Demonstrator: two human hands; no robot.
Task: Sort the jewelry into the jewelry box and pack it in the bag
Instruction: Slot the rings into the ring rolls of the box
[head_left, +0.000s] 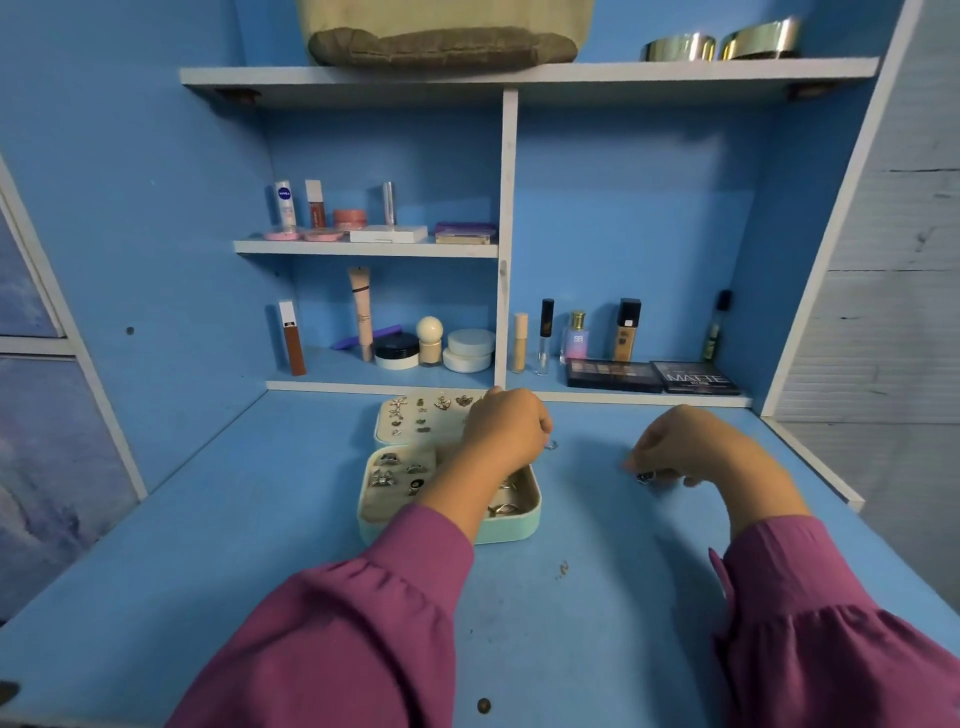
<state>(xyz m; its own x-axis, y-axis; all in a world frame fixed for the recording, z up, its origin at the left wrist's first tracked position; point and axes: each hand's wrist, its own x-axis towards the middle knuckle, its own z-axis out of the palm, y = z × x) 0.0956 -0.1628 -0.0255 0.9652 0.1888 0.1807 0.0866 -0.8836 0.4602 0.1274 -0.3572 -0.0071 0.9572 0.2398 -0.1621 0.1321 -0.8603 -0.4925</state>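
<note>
A mint green jewelry box (527, 525) lies open on the blue desk. Its lid panel (387, 431) holds several earrings, and its base holds rings (387, 475) in cream slots. My left hand (506, 428) hovers over the box's right side, fingers curled, with a small clear ring (551, 445) on the desk just beside it. To the right of the box, my right hand (675, 452) rests on the desk and pinches a dark-stoned ring (645, 476). A beige bag (441, 31) sits on the top shelf.
Cosmetics line the shelves behind the box: tubes, jars, bottles and two eyeshadow palettes (652, 376). Two metal bangles (722, 45) sit on the top shelf at right. A small brown mark (562, 570) shows on the desk near me. The desk's right edge (810, 457) lies close to my right hand.
</note>
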